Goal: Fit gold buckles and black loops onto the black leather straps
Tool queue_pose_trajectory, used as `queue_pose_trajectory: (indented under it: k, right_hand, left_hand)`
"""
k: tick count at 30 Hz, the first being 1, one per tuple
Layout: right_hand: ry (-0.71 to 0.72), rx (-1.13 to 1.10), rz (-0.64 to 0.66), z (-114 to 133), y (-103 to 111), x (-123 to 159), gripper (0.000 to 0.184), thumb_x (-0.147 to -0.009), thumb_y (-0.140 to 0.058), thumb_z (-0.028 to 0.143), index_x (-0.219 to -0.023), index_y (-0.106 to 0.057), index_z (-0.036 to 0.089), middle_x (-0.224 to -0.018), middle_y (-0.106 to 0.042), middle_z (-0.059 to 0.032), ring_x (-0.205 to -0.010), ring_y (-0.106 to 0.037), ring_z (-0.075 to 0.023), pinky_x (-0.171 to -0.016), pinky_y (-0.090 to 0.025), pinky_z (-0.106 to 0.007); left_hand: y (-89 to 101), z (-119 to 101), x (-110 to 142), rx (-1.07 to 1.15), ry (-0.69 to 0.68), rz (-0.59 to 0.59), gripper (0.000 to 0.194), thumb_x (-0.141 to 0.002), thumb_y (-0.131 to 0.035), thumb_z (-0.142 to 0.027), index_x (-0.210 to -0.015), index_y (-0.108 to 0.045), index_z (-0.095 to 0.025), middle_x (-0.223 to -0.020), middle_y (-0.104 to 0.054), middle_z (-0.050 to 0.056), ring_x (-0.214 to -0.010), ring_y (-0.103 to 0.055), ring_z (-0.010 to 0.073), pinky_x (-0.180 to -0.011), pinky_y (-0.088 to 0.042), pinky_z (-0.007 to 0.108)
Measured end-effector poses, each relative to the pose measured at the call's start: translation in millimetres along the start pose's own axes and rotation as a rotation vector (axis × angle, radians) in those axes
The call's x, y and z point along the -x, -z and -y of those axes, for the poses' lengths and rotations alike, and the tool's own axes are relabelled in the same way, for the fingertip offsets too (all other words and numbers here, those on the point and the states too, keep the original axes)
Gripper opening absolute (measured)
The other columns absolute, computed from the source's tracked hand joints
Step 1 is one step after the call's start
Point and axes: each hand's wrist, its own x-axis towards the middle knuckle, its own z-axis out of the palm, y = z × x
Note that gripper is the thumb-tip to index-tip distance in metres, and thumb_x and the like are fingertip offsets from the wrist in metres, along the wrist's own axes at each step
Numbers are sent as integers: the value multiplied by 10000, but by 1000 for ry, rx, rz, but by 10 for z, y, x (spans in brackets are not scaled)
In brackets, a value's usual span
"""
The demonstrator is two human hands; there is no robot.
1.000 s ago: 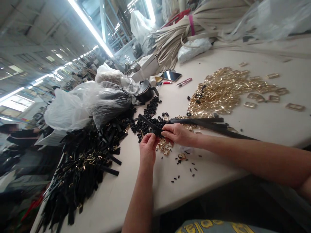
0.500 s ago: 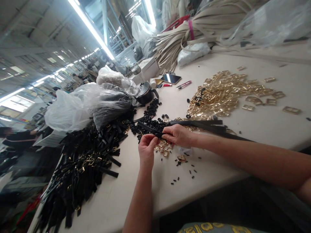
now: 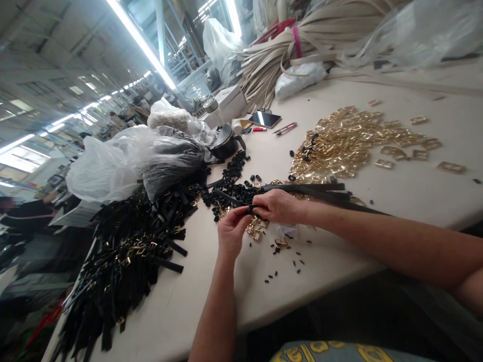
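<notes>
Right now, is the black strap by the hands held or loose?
Held: the left hand and right hand pinch the black strap, and a length of it sticks out beyond them.

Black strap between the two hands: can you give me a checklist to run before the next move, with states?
1. Left hand pinching the black strap: ok.
2. Right hand gripping it too: ok.
3. Held section in plain view: not ok, fingers cover it.
4. Buckle on that section: cannot tell.
5. Small black rings near the hands: ok.
6. Snips away from the hands: ok, near the phone.
</notes>
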Motion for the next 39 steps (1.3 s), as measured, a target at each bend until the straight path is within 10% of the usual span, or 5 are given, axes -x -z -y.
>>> queue_pose_trajectory:
  k: [25,35,39]
  right_hand:
    - [-71,-7,81,98,21,18,146,-889,-525,235,-806,-615,157,-690,-618,-28,-597,-455,-124,-569,-239,-241]
    - [-101,-203,99,93,-59,4,119,-843,-529,110,-737,-566,151,-618,-562,12,-557,-441,-95,-550,-267,-215]
    - [-64,-315,102,76,-31,-1,137,-841,-518,87,-744,-588,154,-607,-579,28,-534,-461,-81,-536,-287,-202]
  left_hand:
    - [17,66,-28,-136,-42,-67,277,-668,-811,-327,-862,-696,-165,-756,-690,10,-657,-631,110,-643,-519,232]
    - [27,127,-25,-312,-266,-105,228,-693,-791,-313,-884,-729,-204,-870,-704,36,-787,-667,154,-756,-552,283]
    - [17,16,6,-184,-137,-46,243,-738,-755,-363,-897,-736,-180,-824,-720,44,-717,-672,147,-709,-561,282]
